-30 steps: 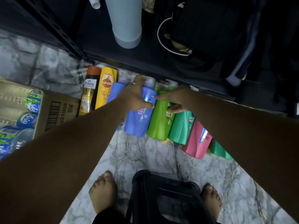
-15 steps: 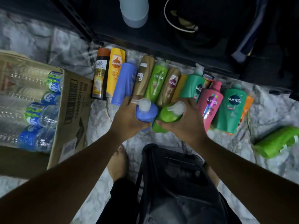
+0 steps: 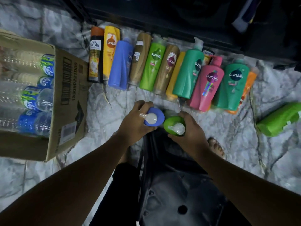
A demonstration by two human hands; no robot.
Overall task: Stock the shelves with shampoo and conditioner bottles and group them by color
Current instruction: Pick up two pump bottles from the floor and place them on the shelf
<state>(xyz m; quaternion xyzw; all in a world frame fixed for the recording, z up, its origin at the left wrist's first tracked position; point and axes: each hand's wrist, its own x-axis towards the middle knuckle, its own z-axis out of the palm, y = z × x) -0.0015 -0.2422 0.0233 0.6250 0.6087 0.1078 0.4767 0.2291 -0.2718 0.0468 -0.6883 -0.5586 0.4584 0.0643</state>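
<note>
My left hand (image 3: 133,123) grips a blue pump bottle (image 3: 157,115), seen from its white pump top. My right hand (image 3: 190,136) grips a light green pump bottle (image 3: 171,123) beside it, also top-on. Both bottles are held upright above the floor, close to my body. Beyond them a row of several shampoo bottles lies on the marble floor: a black and orange bottle (image 3: 95,54), a yellow one (image 3: 110,49), a blue one (image 3: 120,64), a light green one (image 3: 154,64), a teal pump bottle (image 3: 189,72), a pink pump bottle (image 3: 206,84) and another teal one (image 3: 231,85).
A cardboard box (image 3: 68,98) of water bottles stands at the left. The dark bottom shelf (image 3: 162,15) runs along the top. A green bottle (image 3: 280,118) lies alone at the right. A black plastic stool (image 3: 179,185) is under me, with my bare foot (image 3: 216,148) beside it.
Both hands have lifted the blue and green pump bottles out of the row and drawn them back toward me. The view has tilted down, showing more of the row.
</note>
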